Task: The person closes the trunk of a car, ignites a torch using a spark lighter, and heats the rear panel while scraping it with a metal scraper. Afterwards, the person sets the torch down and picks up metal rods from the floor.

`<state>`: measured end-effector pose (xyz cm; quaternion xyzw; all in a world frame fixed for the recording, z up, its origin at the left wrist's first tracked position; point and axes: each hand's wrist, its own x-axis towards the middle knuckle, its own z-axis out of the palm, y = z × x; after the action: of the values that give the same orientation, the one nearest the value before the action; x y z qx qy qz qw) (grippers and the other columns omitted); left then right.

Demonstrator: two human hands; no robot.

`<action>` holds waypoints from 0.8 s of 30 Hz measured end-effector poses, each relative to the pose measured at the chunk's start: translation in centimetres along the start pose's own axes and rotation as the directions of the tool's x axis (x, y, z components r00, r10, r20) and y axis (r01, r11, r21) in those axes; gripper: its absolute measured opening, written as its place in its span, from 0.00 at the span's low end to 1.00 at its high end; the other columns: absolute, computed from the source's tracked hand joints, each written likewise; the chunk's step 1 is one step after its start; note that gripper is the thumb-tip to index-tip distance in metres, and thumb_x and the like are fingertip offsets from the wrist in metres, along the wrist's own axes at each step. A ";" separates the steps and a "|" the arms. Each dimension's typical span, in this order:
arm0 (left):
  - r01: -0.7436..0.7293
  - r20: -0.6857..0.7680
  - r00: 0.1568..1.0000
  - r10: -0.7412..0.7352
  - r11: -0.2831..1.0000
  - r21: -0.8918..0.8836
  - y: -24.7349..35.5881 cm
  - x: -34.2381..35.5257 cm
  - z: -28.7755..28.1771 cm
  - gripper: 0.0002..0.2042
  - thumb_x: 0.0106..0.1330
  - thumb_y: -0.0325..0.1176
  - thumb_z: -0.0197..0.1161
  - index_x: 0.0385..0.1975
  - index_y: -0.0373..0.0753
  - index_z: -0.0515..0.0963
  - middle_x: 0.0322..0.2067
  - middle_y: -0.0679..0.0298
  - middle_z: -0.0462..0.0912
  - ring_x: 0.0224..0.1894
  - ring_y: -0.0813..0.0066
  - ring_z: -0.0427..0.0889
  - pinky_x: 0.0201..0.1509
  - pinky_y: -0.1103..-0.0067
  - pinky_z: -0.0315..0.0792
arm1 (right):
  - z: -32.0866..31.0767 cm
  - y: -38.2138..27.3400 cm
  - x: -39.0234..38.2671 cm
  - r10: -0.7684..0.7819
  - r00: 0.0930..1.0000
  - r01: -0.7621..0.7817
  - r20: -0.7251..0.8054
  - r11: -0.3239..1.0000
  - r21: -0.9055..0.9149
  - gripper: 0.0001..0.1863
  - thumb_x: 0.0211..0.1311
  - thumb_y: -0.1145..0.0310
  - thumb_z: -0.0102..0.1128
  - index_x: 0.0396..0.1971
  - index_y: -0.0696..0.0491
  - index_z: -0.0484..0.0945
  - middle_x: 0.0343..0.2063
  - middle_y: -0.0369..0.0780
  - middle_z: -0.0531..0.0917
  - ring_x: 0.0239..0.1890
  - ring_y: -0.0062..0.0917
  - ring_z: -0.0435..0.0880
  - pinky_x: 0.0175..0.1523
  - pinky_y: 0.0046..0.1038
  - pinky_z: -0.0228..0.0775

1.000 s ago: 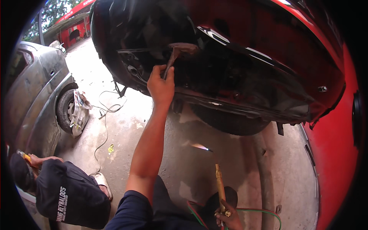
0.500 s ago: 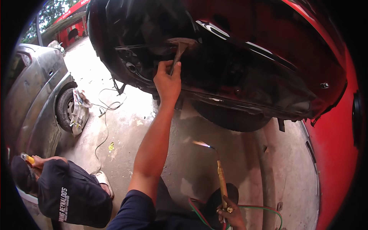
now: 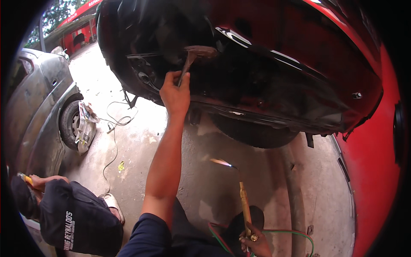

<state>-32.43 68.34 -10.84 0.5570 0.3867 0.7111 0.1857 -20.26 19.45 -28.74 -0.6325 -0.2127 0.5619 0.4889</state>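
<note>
My left hand (image 3: 175, 95) reaches up, fingers wrapped round the handle of a flat scraper (image 3: 189, 62). The scraper's wide end meets a dull brownish patch (image 3: 206, 52) on the glossy dark car body (image 3: 261, 73). Low down, my right hand (image 3: 258, 243) grips a brass gas torch (image 3: 244, 203) at its valve end. A lit flame (image 3: 221, 162) points left from the torch's thin bent tip, apart from the car. Red and green hoses (image 3: 295, 232) trail from the torch.
On the left a person in a dark shirt (image 3: 81, 214) crouches, holding a yellow tool (image 3: 28, 180) by a grey vehicle (image 3: 40, 107). Paper partly covers that vehicle's wheel (image 3: 70, 124). A cable (image 3: 116, 150) lies across the concrete floor. A red surface (image 3: 372, 180) stands at right.
My left hand and the scraper have shifted left and slightly down along the car panel, baring more of the brownish patch at right. The torch stays lit, low in my right hand.
</note>
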 end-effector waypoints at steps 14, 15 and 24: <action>-0.021 -0.009 1.000 0.021 0.998 0.057 -0.1 0.0 0.0 0.13 0.65 0.37 0.71 0.41 0.35 0.82 0.33 0.53 0.88 0.35 0.64 0.87 0.42 0.72 0.76 | -0.3 1.0 0.0 -0.007 1.000 0.007 0.002 0.998 0.061 0.43 0.62 0.79 0.68 0.75 0.53 0.57 0.35 0.35 0.81 0.22 0.17 0.80 0.25 0.19 0.76; -0.122 0.019 0.992 0.121 0.990 0.074 -0.2 0.0 0.7 0.13 0.65 0.37 0.71 0.41 0.35 0.83 0.33 0.52 0.88 0.35 0.62 0.87 0.42 0.72 0.76 | -0.2 1.0 -0.1 0.003 1.000 -0.003 -0.001 0.998 0.062 0.43 0.62 0.79 0.68 0.75 0.53 0.58 0.35 0.35 0.81 0.22 0.17 0.80 0.25 0.19 0.76; -0.140 0.044 0.990 0.135 0.982 0.129 0.1 1.1 -0.9 0.11 0.64 0.37 0.70 0.38 0.36 0.81 0.35 0.52 0.86 0.38 0.49 0.86 0.40 0.65 0.77 | -0.2 0.1 -0.1 0.012 1.000 -0.012 -0.011 0.998 0.059 0.42 0.62 0.78 0.69 0.75 0.53 0.60 0.34 0.34 0.81 0.23 0.17 0.80 0.26 0.19 0.75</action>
<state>-33.58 68.69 -10.14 0.6056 0.3901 0.6855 0.1056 -20.09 19.28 -28.77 -0.6221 -0.1894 0.5674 0.5052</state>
